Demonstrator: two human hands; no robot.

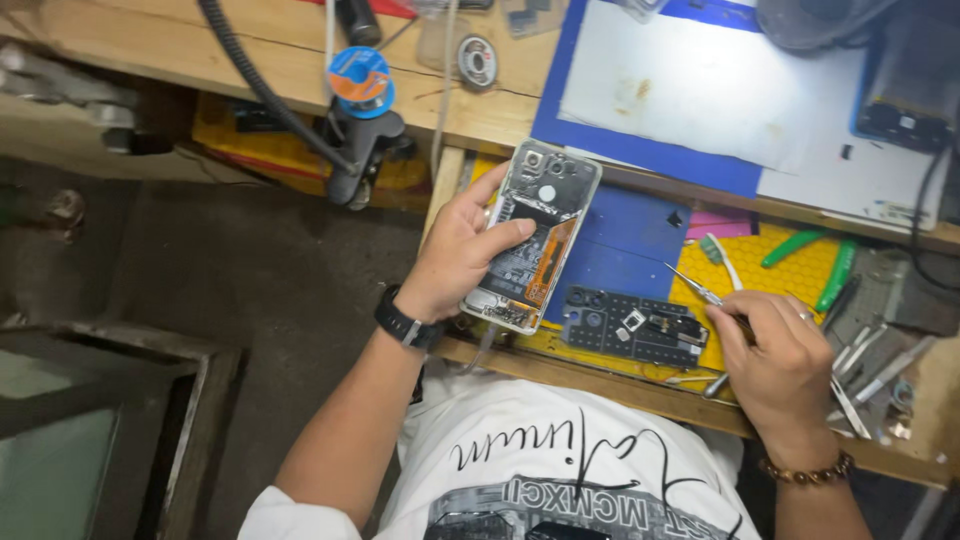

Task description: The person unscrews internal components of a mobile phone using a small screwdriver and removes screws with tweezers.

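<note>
A wooden surface [300,60] carries a blue mat [620,250]. The left hand [455,255] clasps an opened smartphone [535,235], long axis tilted upward. To its right, the right hand [775,350] pinches tweezers [695,285] pointing toward the phone, above a black component tray [630,325].

A: Top centre, a round blue-and-orange solder spool [359,80] on the pale wooden bench [290,60]; a thick black ribbed hose [255,85] curves past its left.

B: Upper right, a white sheet [700,85] on a blue work mat [640,150]. Lower centre, a black perforated parts tray [600,325]. Right of centre, green plastic pry tools [820,265] on a yellow honeycomb mat [790,280]; metal tweezers [870,370] at right edge.
</note>
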